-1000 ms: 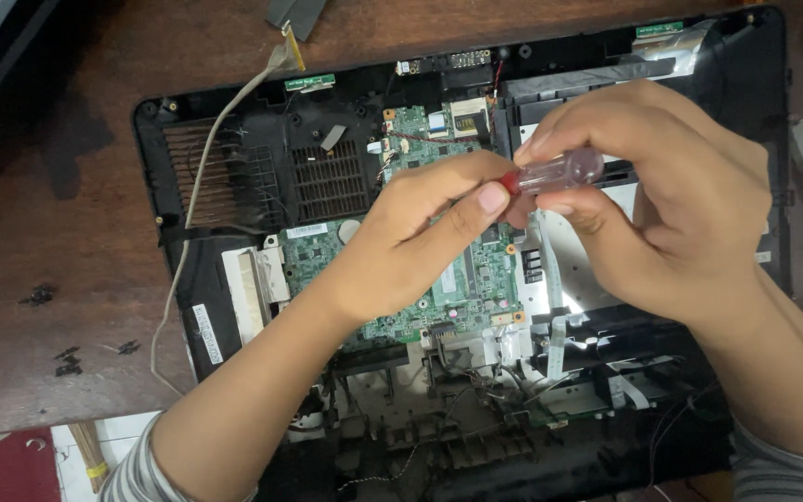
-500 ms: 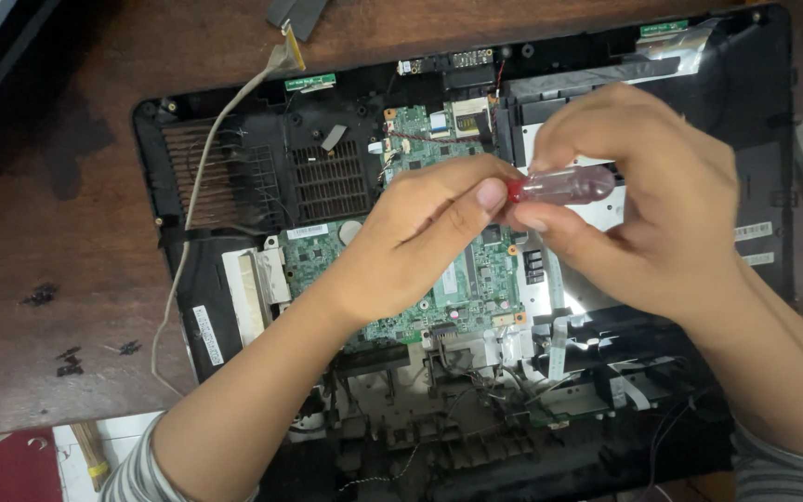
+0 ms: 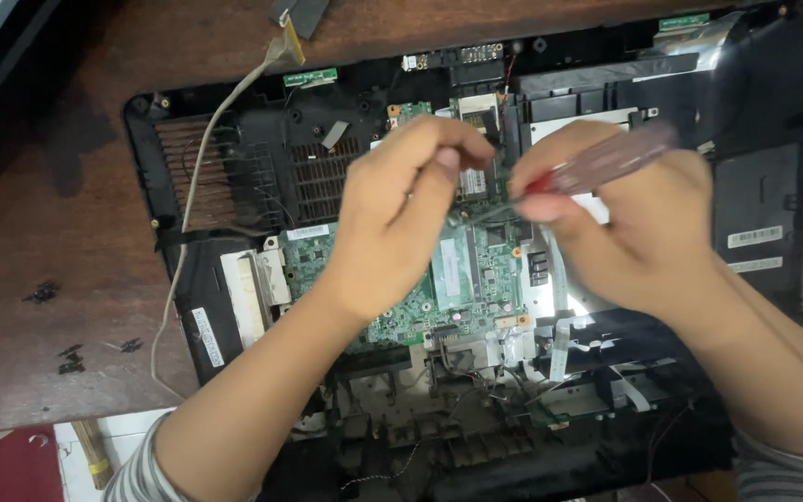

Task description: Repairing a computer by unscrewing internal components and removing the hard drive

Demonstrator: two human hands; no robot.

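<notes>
Right hand (image 3: 643, 228) with grip clamped on a screwdriver (image 3: 597, 167) with clear reddish handle, tilted over the green circuit board (image 3: 476, 274) of an opened laptop shell (image 3: 764, 112) on the brown counter (image 3: 48, 232), left hand (image 3: 397, 218) fingers pinched together just beside its shaft.

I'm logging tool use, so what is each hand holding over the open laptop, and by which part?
The right hand holds a screwdriver with a translucent red handle, by that handle. The left hand seems to pinch its shaft; blur hides that grip.
</notes>
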